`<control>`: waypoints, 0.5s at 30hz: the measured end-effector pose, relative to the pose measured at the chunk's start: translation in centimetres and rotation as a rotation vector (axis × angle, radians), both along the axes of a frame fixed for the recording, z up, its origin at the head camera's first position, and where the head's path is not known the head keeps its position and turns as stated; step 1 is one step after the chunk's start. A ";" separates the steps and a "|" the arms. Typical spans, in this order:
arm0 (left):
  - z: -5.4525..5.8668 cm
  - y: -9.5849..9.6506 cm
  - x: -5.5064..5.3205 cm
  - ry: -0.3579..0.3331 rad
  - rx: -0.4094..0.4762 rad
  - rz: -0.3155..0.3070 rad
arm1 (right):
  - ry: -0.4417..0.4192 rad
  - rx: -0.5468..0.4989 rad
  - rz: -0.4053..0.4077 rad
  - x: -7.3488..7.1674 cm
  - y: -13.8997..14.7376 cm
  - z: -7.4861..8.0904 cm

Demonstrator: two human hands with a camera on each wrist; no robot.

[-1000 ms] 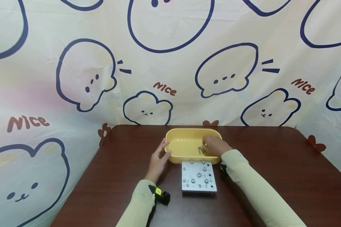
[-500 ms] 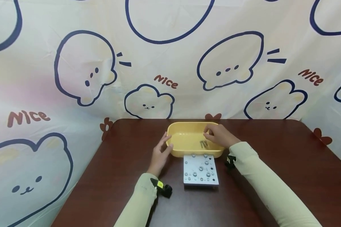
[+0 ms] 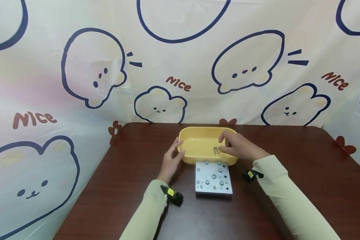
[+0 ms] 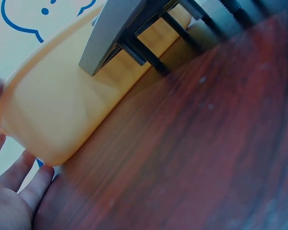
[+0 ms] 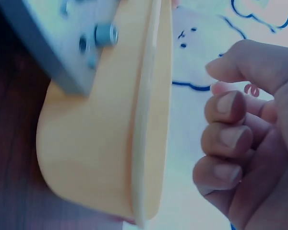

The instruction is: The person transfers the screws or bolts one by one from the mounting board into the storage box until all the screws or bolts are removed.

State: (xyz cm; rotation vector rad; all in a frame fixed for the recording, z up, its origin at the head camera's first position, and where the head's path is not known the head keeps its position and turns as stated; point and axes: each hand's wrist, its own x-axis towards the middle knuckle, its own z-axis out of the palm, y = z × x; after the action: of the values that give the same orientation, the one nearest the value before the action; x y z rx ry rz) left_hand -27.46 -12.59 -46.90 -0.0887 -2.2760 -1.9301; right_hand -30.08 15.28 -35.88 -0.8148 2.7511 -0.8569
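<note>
A yellow tray (image 3: 198, 156) stands on the table, with several slim metal pieces (image 3: 216, 150) lying in its right part. My left hand (image 3: 170, 161) touches the tray's left end, fingers spread and fairly straight around the corner; the left wrist view shows its fingertips (image 4: 44, 173) right at the wall. Over the tray's right side is my right hand (image 3: 238, 146), index finger and thumb apart. In the right wrist view its other fingers (image 5: 225, 136) are loosely curled, with nothing visible in them. A silver metal plate (image 3: 208, 186) with several bolts sits against the tray's front.
Threaded bolt ends (image 4: 151, 56) stick out below the plate, over the dark brown wooden table (image 3: 132, 186). A printed cloth (image 3: 198, 66) hangs behind and at both sides. Each wrist wears a small black camera, such as the left wrist's camera (image 3: 176, 199).
My right hand has drawn back a little to the right from the tray's floor, its index finger and thumb parting. My left hand stays at the tray. The head view has tilted slightly down.
</note>
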 end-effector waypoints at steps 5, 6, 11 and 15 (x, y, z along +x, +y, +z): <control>-0.3 0.1 0.0 -0.009 0.003 0.012 | -0.004 -0.017 0.054 1.7 -0.7 -0.2; -0.4 0.1 0.1 -0.014 0.002 0.012 | 0.001 -0.014 0.063 2.0 -0.8 -0.3; -0.2 0.0 0.0 0.002 0.004 -0.001 | 0.023 -0.016 0.132 3.6 -1.2 -0.5; 0.0 0.1 0.0 0.019 0.007 -0.002 | 0.025 -0.011 0.173 4.4 -1.4 -0.7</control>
State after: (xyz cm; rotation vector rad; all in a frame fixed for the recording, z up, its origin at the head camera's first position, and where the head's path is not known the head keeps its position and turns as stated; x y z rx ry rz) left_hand -27.49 -12.51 -46.89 -0.1085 -2.2575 -1.9297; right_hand -25.69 13.84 -36.59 -1.0536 2.6499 -0.8335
